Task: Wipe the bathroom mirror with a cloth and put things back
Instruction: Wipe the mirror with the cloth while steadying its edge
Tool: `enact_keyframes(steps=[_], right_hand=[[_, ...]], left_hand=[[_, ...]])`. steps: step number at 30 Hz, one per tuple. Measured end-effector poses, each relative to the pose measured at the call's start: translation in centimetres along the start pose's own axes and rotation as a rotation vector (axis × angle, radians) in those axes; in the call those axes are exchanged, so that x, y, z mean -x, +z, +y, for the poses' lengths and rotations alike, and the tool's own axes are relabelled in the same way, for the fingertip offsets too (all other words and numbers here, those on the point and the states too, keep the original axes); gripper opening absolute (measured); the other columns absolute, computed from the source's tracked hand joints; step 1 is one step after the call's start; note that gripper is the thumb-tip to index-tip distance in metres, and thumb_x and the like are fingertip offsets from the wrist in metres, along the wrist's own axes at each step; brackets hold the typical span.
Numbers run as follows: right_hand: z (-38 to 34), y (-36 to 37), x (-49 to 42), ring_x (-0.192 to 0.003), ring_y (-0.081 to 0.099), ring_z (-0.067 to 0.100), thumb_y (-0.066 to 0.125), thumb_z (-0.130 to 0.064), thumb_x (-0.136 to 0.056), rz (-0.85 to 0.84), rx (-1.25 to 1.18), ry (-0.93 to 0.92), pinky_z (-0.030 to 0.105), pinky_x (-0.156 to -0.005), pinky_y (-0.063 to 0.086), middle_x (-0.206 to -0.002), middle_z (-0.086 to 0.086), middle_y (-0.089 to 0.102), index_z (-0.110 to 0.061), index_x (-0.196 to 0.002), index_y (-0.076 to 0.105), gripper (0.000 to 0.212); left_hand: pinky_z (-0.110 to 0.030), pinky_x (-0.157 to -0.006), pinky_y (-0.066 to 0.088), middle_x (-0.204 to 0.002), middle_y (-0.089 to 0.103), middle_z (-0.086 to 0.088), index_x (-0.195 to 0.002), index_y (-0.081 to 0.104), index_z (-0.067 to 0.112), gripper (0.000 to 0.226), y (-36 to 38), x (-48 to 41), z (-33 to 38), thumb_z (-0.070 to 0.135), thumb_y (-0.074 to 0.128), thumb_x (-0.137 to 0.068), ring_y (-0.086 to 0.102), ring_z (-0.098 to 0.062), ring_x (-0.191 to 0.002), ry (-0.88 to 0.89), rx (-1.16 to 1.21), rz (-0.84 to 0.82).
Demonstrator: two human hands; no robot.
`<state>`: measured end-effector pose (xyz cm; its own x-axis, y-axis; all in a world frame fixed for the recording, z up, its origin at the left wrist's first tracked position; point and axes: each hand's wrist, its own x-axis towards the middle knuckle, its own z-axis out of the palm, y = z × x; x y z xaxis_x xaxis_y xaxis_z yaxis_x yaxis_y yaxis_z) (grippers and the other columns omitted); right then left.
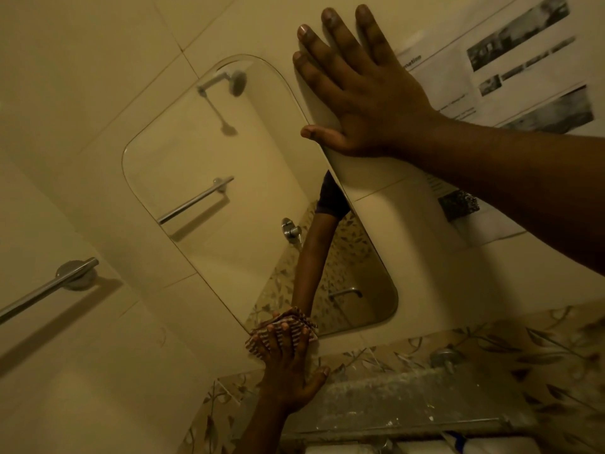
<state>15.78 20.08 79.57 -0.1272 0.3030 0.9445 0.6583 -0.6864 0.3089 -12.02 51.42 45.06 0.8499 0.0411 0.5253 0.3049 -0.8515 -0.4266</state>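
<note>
Dusty glass shelf (409, 404) nearest, a white item with blue marking (458, 442) under its edge, unclear what it is. Left hand (288, 371) presses striped cloth (253, 344) with spread fingers onto the lower corner of the mirror (229, 191). Right hand (363, 99) lies flat on the wall, holding nothing, thumb at the mirror's edge. Printed sheet (458, 83) beyond it; text blurred, one heading ends "mation".
</note>
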Motion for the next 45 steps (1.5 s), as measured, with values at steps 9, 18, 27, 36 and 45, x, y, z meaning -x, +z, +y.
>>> enact_keyframes(steps=[9,18,27,36,45], right_hand=[[0.0,0.2,-0.1,-0.167,0.011,0.049,0.015,-0.079,-0.108,0.006,0.004,0.002,0.068,-0.131,0.008,-0.181,0.024,0.010,-0.009,-0.174,0.010,0.096],[-0.1,-0.3,0.0,-0.167,0.008,0.049,0.016,-0.077,-0.109,-0.025,0.009,-0.001,0.069,-0.131,0.006,-0.181,0.025,0.007,-0.007,-0.174,0.009,0.096],[-0.1,-0.9,0.0,-0.168,0.006,0.049,0.016,-0.076,-0.109,-0.060,0.016,-0.001,0.068,-0.132,0.005,-0.182,0.023,0.004,-0.007,-0.175,0.007,0.096],[-0.1,-0.8,0.0,-0.168,0.008,0.048,0.017,-0.077,-0.108,-0.038,0.031,0.004,0.066,-0.132,0.006,-0.182,0.022,0.007,-0.008,-0.175,0.010,0.096],[-0.2,-0.4,0.0,-0.167,0.012,0.048,0.018,-0.077,-0.109,-0.009,0.056,0.002,0.067,-0.132,0.008,-0.181,0.023,0.012,-0.007,-0.174,0.014,0.096]], left_hand=[[-0.076,-0.115,0.011,-0.174,-0.019,-0.017,-0.170,-0.004,0.022,0.102,0.3,-1.1,2.6,0.079,0.038,-0.096,-0.021,-0.044,-0.159,-0.019,0.042,0.007],[-0.069,-0.121,-0.009,-0.177,-0.010,-0.016,-0.170,0.005,0.027,0.104,-0.5,-3.2,7.3,0.079,0.047,-0.091,-0.015,-0.045,-0.161,0.031,0.025,-0.042],[-0.074,-0.118,0.007,-0.178,-0.003,-0.011,-0.169,0.014,0.032,0.097,-1.1,-5.5,12.6,0.079,0.047,-0.092,-0.009,-0.043,-0.162,0.041,0.086,-0.012],[-0.068,-0.123,0.003,-0.178,0.010,-0.003,-0.168,0.020,0.036,0.083,-2.5,-7.1,13.7,0.075,0.040,-0.098,-0.002,-0.038,-0.164,0.094,0.060,0.019],[-0.064,-0.126,-0.012,-0.178,0.003,-0.007,-0.169,0.016,0.035,0.081,-8.1,-12.6,11.0,0.073,0.037,-0.100,-0.003,-0.038,-0.164,0.024,0.066,0.191]])
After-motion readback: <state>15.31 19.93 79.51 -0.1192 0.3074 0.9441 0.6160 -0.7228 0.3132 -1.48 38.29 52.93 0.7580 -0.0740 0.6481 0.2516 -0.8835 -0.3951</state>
